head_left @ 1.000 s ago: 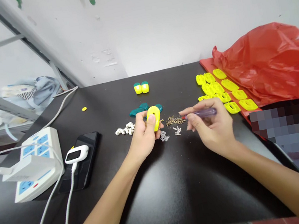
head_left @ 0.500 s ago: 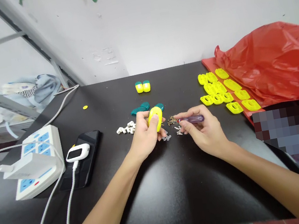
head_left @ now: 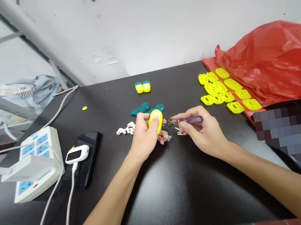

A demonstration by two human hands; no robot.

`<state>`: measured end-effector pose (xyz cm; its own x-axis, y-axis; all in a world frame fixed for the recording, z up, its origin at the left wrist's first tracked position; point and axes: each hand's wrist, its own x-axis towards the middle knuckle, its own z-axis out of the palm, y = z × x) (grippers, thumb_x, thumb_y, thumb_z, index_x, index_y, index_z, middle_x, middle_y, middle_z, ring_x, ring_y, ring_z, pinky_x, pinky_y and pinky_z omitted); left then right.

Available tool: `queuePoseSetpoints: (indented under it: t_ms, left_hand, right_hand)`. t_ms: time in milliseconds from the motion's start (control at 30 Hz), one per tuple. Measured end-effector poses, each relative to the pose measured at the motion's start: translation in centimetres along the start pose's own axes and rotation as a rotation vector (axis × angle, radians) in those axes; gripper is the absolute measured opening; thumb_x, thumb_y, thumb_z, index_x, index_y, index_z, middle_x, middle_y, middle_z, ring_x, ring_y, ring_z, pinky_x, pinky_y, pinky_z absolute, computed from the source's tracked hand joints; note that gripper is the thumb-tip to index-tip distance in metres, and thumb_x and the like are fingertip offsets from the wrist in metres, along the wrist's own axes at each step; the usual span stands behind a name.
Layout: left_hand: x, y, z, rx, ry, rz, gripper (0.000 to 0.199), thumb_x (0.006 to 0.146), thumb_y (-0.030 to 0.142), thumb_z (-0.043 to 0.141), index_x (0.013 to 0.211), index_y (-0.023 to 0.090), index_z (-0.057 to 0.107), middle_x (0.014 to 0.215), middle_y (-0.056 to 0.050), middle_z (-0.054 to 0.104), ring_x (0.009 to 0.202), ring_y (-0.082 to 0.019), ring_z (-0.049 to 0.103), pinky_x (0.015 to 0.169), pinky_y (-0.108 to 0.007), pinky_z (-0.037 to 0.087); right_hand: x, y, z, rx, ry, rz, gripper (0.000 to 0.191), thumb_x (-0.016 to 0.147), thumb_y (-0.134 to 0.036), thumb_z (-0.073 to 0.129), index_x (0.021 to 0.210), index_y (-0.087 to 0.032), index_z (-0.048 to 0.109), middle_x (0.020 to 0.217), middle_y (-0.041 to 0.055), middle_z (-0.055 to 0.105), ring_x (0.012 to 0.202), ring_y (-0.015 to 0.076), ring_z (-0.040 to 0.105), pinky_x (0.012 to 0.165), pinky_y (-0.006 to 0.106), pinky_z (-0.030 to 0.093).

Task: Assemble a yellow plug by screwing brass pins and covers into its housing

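L hand (head_left: 145, 138) sits mid-frame over the black counter (head_left: 181, 188), fingers curled round a glossy yellow oval plastic shell (head_left: 156, 121), thumb pressed on its face. The shell is held off the counter, tilted, w/ its far end up. R hand (head_left: 204, 132) is just right of it, thumb + index pinching a purple-handled screwdriver (head_left: 193, 120), other fingers loosely curled below. The screwdriver lies roughly level, its tip end pointing left at the shell, right by a small heap of brass screws (head_left: 173, 121); can't tell if it touches them.

Around the hands: tiny silver metal clips (head_left: 167, 137) under L fingertips, more (head_left: 180, 132) under R fingers, white plastic bits (head_left: 126, 129) left of L hand, flat teal plastic caps (head_left: 141, 108) just above it.

Upper center: 2 yellow-and-teal pieces (head_left: 143, 87) side by side. Right: rows of bright yellow plastic frames (head_left: 222, 90) on a red tray (head_left: 208, 64), crumpled red plastic bag (head_left: 276, 63) beyond. Left: white power strip (head_left: 35, 163) w/ white charger (head_left: 26, 169) plugged in, white cable (head_left: 68, 208) running to a small white device (head_left: 77, 154) lying on a black phone (head_left: 83, 170). Small yellow disc (head_left: 84, 108) near the back edge. Lower right corner is pixelated.
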<state>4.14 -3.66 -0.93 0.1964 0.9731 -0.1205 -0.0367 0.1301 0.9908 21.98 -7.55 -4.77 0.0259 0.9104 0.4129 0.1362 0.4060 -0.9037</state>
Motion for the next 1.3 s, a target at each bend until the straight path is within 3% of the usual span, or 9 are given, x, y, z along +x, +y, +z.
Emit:
queuePoseSetpoints:
  t_ms: [367,467,633,867,1300]
  left_hand:
    - [0.2,0.0,0.0,-0.071,0.081,-0.036,0.014,0.098,0.019,0.050,0.096,0.022,0.036,0.074,0.003,0.064,0.049,-0.008,0.054,0.044,-0.018,0.039]
    - [0.0,0.3,0.0,-0.119,0.057,-0.092,0.013,0.098,0.020,0.051,0.107,0.021,0.043,0.075,0.001,0.062,0.052,-0.009,0.055,0.046,-0.019,0.039]
    - [-0.2,0.5,-0.4,-0.226,-0.013,-0.157,0.037,0.096,0.021,0.055,0.132,0.023,0.051,0.077,-0.001,0.060,0.054,-0.009,0.056,0.050,-0.019,0.040]
    - [-0.2,0.3,-0.5,-0.278,-0.127,-0.256,0.016,0.091,0.018,0.059,0.106,0.017,0.063,0.079,-0.004,0.060,0.056,-0.010,0.058,0.048,-0.017,0.037]
    - [-0.1,0.2,-0.4,-0.404,-0.235,-0.375,0.024,0.083,0.018,0.069,0.106,0.017,0.062,0.081,-0.005,0.061,0.057,-0.010,0.057,0.045,-0.015,0.034]
  right_hand:
    - [0.1,-0.7,0.1,0.109,0.082,-0.005,0.016,0.093,-0.028,0.071,0.103,-0.024,0.058,0.108,0.0041,0.077,0.067,0.0112,0.070,0.065,0.029,0.063]
    - [0.2,-1.4,0.1,0.154,0.117,-0.041,0.013,0.094,-0.027,0.070,0.100,-0.024,0.058,0.105,0.0036,0.078,0.065,0.0113,0.070,0.063,0.029,0.062]
    - [0.1,-2.9,0.2,0.281,0.161,-0.067,0.012,0.095,-0.025,0.068,0.096,-0.024,0.056,0.101,0.0042,0.080,0.061,0.0129,0.069,0.058,0.031,0.059]
    - [0.2,-3.6,0.1,0.474,0.054,0.014,0.018,0.094,-0.033,0.070,0.097,-0.025,0.055,0.098,0.0042,0.080,0.062,0.0145,0.069,0.056,0.031,0.057]
    - [0.2,-3.4,0.4,0.466,-0.002,0.041,0.022,0.092,-0.037,0.071,0.095,-0.025,0.053,0.095,0.0039,0.079,0.061,0.0141,0.067,0.056,0.032,0.057]
